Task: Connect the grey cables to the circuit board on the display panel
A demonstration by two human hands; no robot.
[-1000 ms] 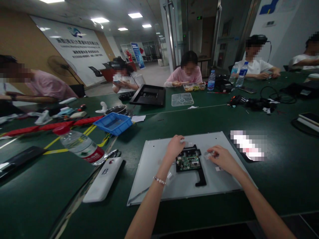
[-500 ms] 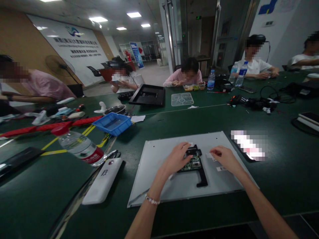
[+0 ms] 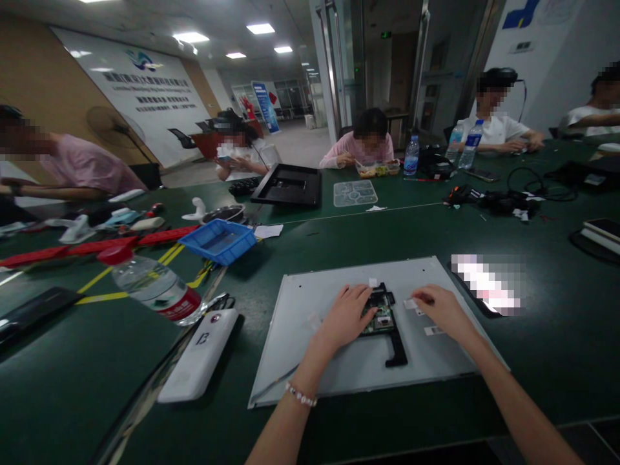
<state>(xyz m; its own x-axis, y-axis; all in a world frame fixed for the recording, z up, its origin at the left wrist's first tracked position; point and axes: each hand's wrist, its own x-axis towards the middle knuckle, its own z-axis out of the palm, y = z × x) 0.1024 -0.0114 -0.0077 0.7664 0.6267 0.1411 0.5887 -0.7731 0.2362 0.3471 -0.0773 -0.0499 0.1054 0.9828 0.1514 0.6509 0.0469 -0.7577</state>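
A flat grey-white panel (image 3: 298, 316) lies on the green table. On its middle sits a green circuit board (image 3: 376, 325) with a black bracket (image 3: 397, 352) along its edge. My left hand (image 3: 343, 315) rests over the left part of the board, fingers stretched out and thumb at the board. It hides part of the board and bracket. Right of the board, my right hand (image 3: 438, 311) is closed in a pinch just above the panel, by a small white label (image 3: 410, 303). What the pinch holds, if anything, is too small to make out. Another label (image 3: 433, 330) lies below that hand.
A lit phone (image 3: 479, 284) lies right of the panel. On the left are a white power bank-like device (image 3: 201, 355), a tilted water bottle (image 3: 157, 287) and a blue tray (image 3: 219, 242). A black frame (image 3: 288, 184) stands farther back. Several people sit around the table.
My left hand has shifted slightly right and down, its fingers drawn closer together. My right hand stays pinched beside the label, nearly in place. The view has shifted slightly.
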